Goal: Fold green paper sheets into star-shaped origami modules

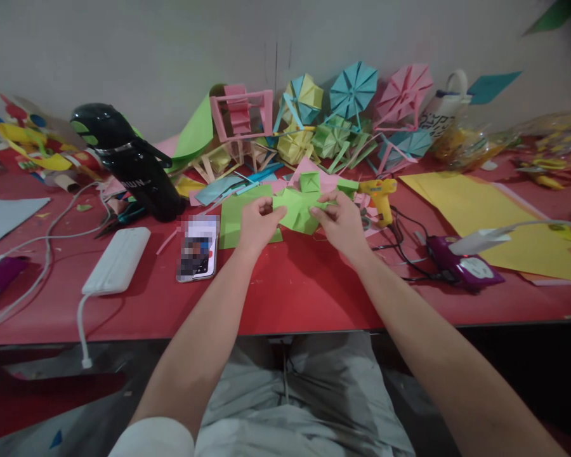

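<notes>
Partly folded light-green paper [295, 211] above the middle of a red tabletop [309, 295]

The left hand [259, 223] pinches the paper's left edge and the right hand [341, 222] its right edge, each with the thumb against curled fingers. Folding appears partly done: the outline is angular, but the piece is broad and rather flat. A small green folded square [309, 182] shows at its far edge; whether the two are joined cannot be told. Stock not yet folded includes a flat green sheet [229, 223] just left and smooth, matt yellow sheets [461, 219] farther right. On the far side, seemingly complete models show radial pleats, as in a blue wheel [353, 90] and a pink wheel [406, 92]; left of these stands a pink frame [268, 114] of slim paper bars. A yellow plastic glue gun [381, 200] lies right of the right hand; a glossy phone [197, 251] lies left of the left hand.
</notes>
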A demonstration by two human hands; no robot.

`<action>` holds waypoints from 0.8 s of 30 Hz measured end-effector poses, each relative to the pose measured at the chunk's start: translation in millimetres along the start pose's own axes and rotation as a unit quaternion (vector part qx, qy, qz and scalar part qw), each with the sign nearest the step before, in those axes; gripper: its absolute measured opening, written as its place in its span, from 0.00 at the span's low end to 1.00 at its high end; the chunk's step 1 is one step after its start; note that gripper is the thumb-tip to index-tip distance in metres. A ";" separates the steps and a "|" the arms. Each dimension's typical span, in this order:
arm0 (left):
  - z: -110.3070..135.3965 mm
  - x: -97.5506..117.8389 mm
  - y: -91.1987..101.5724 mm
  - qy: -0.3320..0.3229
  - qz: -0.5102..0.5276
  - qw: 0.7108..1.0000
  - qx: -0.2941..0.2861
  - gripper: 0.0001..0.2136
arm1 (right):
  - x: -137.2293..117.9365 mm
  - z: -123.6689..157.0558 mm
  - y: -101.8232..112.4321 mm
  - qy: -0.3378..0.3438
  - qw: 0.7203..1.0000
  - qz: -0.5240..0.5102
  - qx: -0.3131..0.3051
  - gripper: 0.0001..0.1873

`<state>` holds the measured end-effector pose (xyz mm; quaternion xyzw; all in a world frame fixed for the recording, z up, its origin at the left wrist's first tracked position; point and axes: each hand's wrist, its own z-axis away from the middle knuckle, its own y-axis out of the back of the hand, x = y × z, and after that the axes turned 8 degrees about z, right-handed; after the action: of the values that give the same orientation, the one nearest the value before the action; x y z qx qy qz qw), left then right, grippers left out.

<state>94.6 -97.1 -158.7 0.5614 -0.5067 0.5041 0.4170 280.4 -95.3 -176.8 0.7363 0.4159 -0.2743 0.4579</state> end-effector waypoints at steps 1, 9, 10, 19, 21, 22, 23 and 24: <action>0.1 0.2 -0.2 -0.001 0.002 1.000 0.003 0.12 | 1.0 0.0 -0.4 -0.003 1.000 -0.002 -0.003 0.12; -1.4 -3.2 -0.3 -0.014 0.020 1.000 0.011 0.11 | 10.4 -1.6 -4.7 -0.005 1.000 -0.020 0.014 0.18; -1.3 -3.1 -0.4 -0.010 0.023 1.000 0.014 0.11 | 10.2 -1.8 -4.9 0.001 0.999 -0.018 0.027 0.17; 0.2 2.8 -1.1 0.011 0.051 0.998 0.024 0.09 | 8.4 -2.9 0.1 0.092 0.992 0.047 0.078 0.06; -0.3 2.8 -1.1 0.018 0.056 0.998 0.027 0.08 | 8.5 -2.6 0.7 0.093 0.991 0.064 0.073 0.07; -0.5 2.7 -1.2 0.021 0.057 0.998 0.029 0.08 | 8.3 -2.2 0.7 0.088 0.991 0.067 0.068 0.08; -0.7 2.4 -1.3 0.022 0.057 0.998 0.030 0.07 | 7.9 -1.9 0.5 0.083 0.992 0.066 0.063 0.08; -0.8 2.1 -1.3 0.022 0.055 0.998 0.030 0.06 | 7.5 -1.7 0.2 0.077 0.993 0.061 0.058 0.09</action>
<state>95.8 -96.5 -156.4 0.5339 -0.5124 0.5533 0.3823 284.3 -91.1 -181.9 0.8045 0.3876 -0.2117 0.3972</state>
